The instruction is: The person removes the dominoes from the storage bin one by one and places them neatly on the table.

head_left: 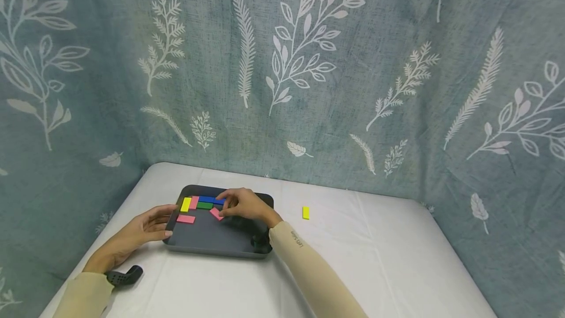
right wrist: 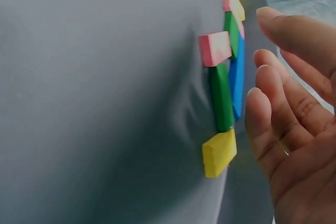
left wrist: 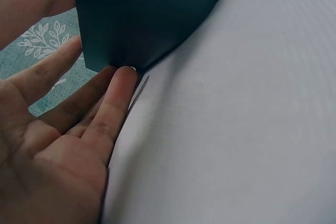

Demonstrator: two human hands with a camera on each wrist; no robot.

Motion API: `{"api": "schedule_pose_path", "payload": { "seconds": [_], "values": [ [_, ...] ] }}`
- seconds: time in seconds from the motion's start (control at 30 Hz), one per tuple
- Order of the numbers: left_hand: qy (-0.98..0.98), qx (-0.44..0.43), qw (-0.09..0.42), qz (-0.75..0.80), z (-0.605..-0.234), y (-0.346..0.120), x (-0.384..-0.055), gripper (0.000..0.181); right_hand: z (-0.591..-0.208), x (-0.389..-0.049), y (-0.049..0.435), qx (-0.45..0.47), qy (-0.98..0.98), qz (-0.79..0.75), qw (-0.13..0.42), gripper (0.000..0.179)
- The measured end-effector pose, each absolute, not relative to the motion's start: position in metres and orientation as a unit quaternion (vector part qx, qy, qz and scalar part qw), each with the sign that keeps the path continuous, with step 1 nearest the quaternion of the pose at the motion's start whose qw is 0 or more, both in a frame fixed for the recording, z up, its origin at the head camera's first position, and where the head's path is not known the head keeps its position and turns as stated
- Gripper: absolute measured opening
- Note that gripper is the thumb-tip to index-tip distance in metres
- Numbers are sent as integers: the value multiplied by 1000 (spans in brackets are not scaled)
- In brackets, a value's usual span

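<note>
A dark grey tray [head_left: 212,247] holds several small coloured blocks. My left hand [head_left: 143,229] touches the tray's left side with extended fingers; in the left wrist view fingertips meet the tray wall [left wrist: 136,24]. My right hand [head_left: 244,204] is over the tray, beside a slanted pink block [head_left: 216,213]. In the right wrist view the right hand [right wrist: 299,98] has loosely bent fingers, apart from the blocks. A pink block [right wrist: 214,49], a green block [right wrist: 221,98] and a yellow block [right wrist: 219,153] stand near those fingers. Blue blocks [head_left: 206,199] lie along the tray's far side.
Inside the tray, another yellow block [head_left: 186,204] and an upright-set pink block [head_left: 194,202] are at the far left, with a pink block [head_left: 186,219] nearer me. One yellow block [head_left: 306,213] lies on the white cloth [head_left: 375,259] right of the tray. A patterned curtain [head_left: 265,136] hangs behind.
</note>
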State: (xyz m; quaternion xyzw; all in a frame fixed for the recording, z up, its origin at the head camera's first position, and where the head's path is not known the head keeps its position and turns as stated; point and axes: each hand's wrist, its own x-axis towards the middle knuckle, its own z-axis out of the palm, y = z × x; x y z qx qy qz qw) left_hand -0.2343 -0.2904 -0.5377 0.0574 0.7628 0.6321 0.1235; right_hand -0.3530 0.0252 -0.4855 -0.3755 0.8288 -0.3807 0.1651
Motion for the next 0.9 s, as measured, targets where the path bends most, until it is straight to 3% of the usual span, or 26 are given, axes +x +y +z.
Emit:
{"api": "schedule_pose_path", "payload": {
  "seconds": [0.9],
  "values": [
    [757, 47, 126, 639, -540, -292, -236, 85, -501, -359, 11, -379, 875, -261, 150, 39]
  ]
}}
